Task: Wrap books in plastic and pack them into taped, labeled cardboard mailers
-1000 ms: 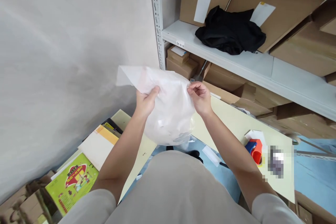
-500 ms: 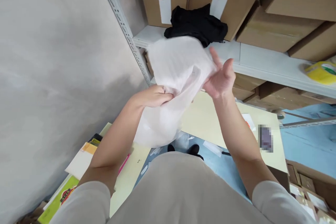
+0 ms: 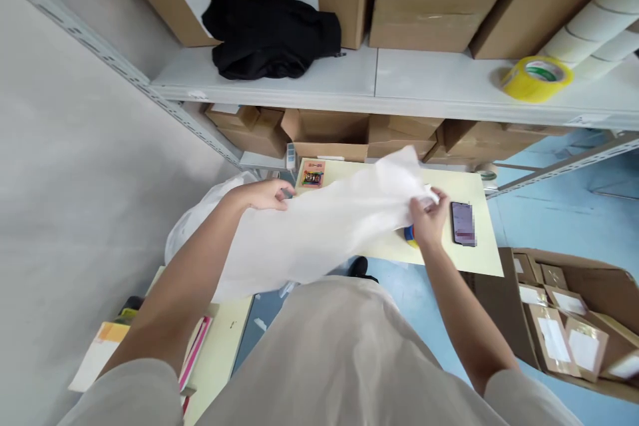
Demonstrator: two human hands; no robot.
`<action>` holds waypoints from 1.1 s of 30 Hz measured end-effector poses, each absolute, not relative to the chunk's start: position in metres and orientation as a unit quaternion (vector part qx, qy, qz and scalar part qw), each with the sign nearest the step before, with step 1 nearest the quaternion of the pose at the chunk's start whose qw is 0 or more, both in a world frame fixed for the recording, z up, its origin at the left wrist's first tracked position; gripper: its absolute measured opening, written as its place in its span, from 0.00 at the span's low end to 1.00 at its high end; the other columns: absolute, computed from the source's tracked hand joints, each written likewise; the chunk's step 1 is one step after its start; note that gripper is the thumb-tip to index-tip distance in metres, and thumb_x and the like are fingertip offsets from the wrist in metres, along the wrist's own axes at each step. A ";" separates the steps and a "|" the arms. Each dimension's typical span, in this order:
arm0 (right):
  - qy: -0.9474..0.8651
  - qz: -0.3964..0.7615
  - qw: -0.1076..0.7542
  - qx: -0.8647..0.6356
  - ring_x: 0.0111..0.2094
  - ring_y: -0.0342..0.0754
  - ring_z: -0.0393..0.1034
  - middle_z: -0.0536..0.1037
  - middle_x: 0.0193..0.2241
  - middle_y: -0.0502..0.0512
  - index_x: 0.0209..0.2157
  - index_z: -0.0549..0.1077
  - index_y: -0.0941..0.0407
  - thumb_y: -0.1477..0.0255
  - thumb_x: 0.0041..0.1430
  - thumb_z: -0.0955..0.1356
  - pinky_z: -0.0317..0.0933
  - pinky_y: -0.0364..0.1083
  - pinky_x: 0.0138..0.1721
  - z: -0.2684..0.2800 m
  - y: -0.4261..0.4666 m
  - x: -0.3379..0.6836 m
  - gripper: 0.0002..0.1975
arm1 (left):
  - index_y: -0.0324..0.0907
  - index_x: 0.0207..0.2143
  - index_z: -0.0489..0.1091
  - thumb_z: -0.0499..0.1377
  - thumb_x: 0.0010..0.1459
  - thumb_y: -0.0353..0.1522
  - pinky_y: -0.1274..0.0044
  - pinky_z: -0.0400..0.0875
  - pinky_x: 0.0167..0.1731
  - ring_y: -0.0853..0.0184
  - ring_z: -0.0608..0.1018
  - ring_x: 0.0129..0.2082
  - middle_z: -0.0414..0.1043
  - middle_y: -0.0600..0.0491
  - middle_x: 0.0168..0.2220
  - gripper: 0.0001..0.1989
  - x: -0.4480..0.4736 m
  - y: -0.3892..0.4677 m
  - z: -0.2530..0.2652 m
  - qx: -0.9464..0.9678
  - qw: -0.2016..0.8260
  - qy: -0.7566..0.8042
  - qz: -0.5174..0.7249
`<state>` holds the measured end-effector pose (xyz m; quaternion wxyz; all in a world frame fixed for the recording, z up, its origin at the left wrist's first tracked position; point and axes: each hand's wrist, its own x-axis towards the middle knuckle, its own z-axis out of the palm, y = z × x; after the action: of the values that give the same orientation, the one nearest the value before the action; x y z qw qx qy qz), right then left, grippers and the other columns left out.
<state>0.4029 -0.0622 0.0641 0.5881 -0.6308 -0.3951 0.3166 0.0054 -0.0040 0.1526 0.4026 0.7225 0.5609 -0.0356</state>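
Observation:
A thin white wrapping sheet (image 3: 309, 233), like foam or soft plastic, stretches slantwise in front of my body. My right hand (image 3: 428, 216) pinches its bunched right end above the pale yellow table (image 3: 479, 253). At the sheet's upper left edge is my left hand (image 3: 264, 194), its fingers curled around that edge with a small gap between thumb and forefinger. Farther left, behind my left forearm, lies more loose white sheeting (image 3: 200, 213). A blue and yellow round item (image 3: 410, 235) is partly hidden beside my right hand.
A phone (image 3: 463, 223) and a small orange printed card (image 3: 313, 174) lie on the table. The shelf (image 3: 349, 83) beyond holds black cloth (image 3: 272, 33), cardboard boxes (image 3: 419, 13) and a yellow tape roll (image 3: 536, 78). An open carton (image 3: 509, 319) of small boxes stands right; a wall (image 3: 74, 180) runs left.
The bunched sheet has come down from shelf height and is spread out sideways. My right hand has gone from spread fingers to pinching its end. The view has swung right.

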 end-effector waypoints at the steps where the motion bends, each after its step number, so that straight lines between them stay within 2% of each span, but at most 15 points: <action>1: -0.387 0.332 0.556 -0.657 0.32 0.46 0.68 0.70 0.35 0.52 0.47 0.59 0.53 0.65 0.45 0.71 0.64 0.47 0.33 0.045 -0.075 0.407 0.27 | 0.45 0.43 0.73 0.62 0.42 0.35 0.75 0.71 0.35 0.64 0.78 0.30 0.77 0.52 0.33 0.22 0.011 0.002 0.141 0.716 0.363 0.594 -0.058; 4: -0.378 0.376 0.489 -0.691 0.27 0.46 0.65 0.68 0.28 0.48 0.43 0.60 0.54 0.64 0.44 0.70 0.63 0.48 0.30 -0.003 -0.107 0.409 0.24 | 0.45 0.40 0.74 0.59 0.46 0.29 0.61 0.62 0.49 0.55 0.76 0.41 0.77 0.47 0.38 0.16 0.038 0.015 0.109 0.707 0.207 0.666 -0.115; 6: -0.384 0.399 0.450 -0.701 0.26 0.48 0.65 0.67 0.25 0.47 0.41 0.59 0.54 0.64 0.46 0.69 0.63 0.50 0.31 -0.026 -0.122 0.407 0.22 | 0.43 0.39 0.74 0.56 0.49 0.26 0.55 0.53 0.53 0.52 0.74 0.45 0.77 0.44 0.38 0.15 0.059 0.016 0.089 0.716 0.123 0.674 -0.131; 10: -0.389 0.406 0.382 -0.733 0.26 0.48 0.67 0.69 0.25 0.48 0.41 0.59 0.55 0.64 0.48 0.66 0.64 0.50 0.33 -0.060 -0.133 0.407 0.19 | 0.40 0.40 0.73 0.48 0.52 0.21 0.53 0.47 0.54 0.52 0.73 0.47 0.76 0.40 0.37 0.19 0.089 0.009 0.051 0.749 0.069 0.650 -0.109; 14: -0.371 0.386 0.361 -0.764 0.26 0.48 0.69 0.71 0.29 0.52 0.44 0.59 0.56 0.64 0.51 0.63 0.64 0.49 0.30 -0.082 -0.135 0.414 0.19 | 0.39 0.46 0.72 0.43 0.55 0.21 0.56 0.45 0.57 0.54 0.72 0.49 0.75 0.39 0.42 0.23 0.101 0.000 0.017 0.761 0.085 0.639 -0.074; 16: -0.370 0.384 0.351 -0.770 0.25 0.48 0.69 0.71 0.31 0.54 0.48 0.58 0.57 0.64 0.53 0.62 0.65 0.50 0.30 -0.089 -0.137 0.417 0.21 | 0.38 0.53 0.68 0.42 0.57 0.22 0.59 0.41 0.60 0.56 0.70 0.53 0.72 0.39 0.50 0.25 0.107 -0.004 0.003 0.760 0.114 0.637 -0.066; 18: -0.388 0.377 0.338 -0.770 0.28 0.49 0.70 0.71 0.36 0.58 0.52 0.55 0.58 0.65 0.55 0.61 0.67 0.52 0.33 -0.091 -0.141 0.418 0.24 | 0.38 0.61 0.58 0.43 0.59 0.25 0.62 0.39 0.62 0.58 0.62 0.61 0.61 0.41 0.60 0.27 0.114 -0.011 -0.009 0.761 0.140 0.630 -0.066; 20: -0.438 0.332 0.320 -0.772 0.39 0.54 0.71 0.69 0.43 0.65 0.56 0.52 0.59 0.66 0.55 0.61 0.66 0.56 0.41 -0.089 -0.146 0.415 0.27 | 0.39 0.65 0.48 0.45 0.59 0.28 0.61 0.39 0.63 0.57 0.52 0.66 0.45 0.43 0.67 0.30 0.120 -0.020 -0.019 0.766 0.159 0.617 -0.082; 22: -0.508 0.260 0.292 -0.768 0.54 0.60 0.62 0.63 0.53 0.72 0.59 0.50 0.60 0.67 0.55 0.61 0.60 0.61 0.51 -0.083 -0.151 0.410 0.31 | 0.41 0.66 0.44 0.49 0.59 0.33 0.57 0.40 0.62 0.53 0.45 0.67 0.34 0.44 0.69 0.34 0.124 -0.031 -0.027 0.767 0.176 0.607 -0.108; 24: -0.577 0.213 0.252 -0.747 0.63 0.63 0.48 0.55 0.59 0.73 0.62 0.47 0.61 0.68 0.56 0.61 0.52 0.64 0.57 -0.077 -0.152 0.402 0.34 | 0.43 0.66 0.43 0.52 0.58 0.37 0.52 0.41 0.60 0.49 0.40 0.67 0.28 0.44 0.69 0.36 0.125 -0.041 -0.036 0.753 0.193 0.613 -0.141; 28: -0.663 0.261 0.157 -0.684 0.66 0.60 0.39 0.49 0.64 0.70 0.64 0.43 0.60 0.69 0.59 0.58 0.48 0.63 0.60 -0.082 -0.134 0.382 0.34 | 0.44 0.66 0.42 0.52 0.58 0.44 0.45 0.43 0.56 0.45 0.33 0.67 0.26 0.42 0.69 0.38 0.116 -0.050 -0.055 0.694 0.232 0.652 -0.197; 33: -0.647 0.301 -0.003 -0.700 0.67 0.64 0.32 0.41 0.66 0.71 0.65 0.44 0.61 0.65 0.58 0.63 0.45 0.63 0.60 -0.107 -0.099 0.369 0.38 | 0.43 0.67 0.37 0.49 0.58 0.48 0.45 0.48 0.55 0.43 0.35 0.66 0.23 0.40 0.68 0.40 0.108 -0.055 -0.073 0.606 0.291 0.716 -0.190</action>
<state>0.3695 -0.0992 -0.1066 -0.0025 -0.7000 -0.6475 0.3014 0.1083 -0.0549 -0.0725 0.2910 0.6059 0.7155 -0.1903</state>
